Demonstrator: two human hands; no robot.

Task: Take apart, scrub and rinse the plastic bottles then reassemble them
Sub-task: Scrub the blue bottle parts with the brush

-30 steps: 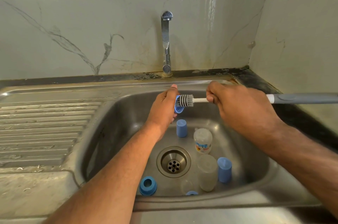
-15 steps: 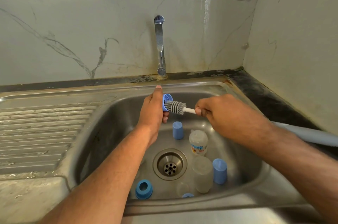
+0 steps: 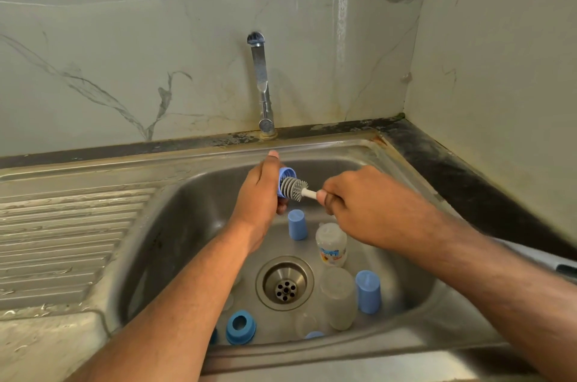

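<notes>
Brush handle point(image 3: 530, 257) mostly hidden behind right hand point(image 3: 365, 210) and forearm.

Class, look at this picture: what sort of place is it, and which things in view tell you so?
Most likely a home kitchen sink area. A stainless steel sink with a ribbed draining board, a tap at its back edge, and marble-patterned wall tiles behind it.

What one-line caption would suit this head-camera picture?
Left hand holds a blue plastic ring cap while the right hand scrubs it with a grey bottle brush over the steel sink.
</notes>
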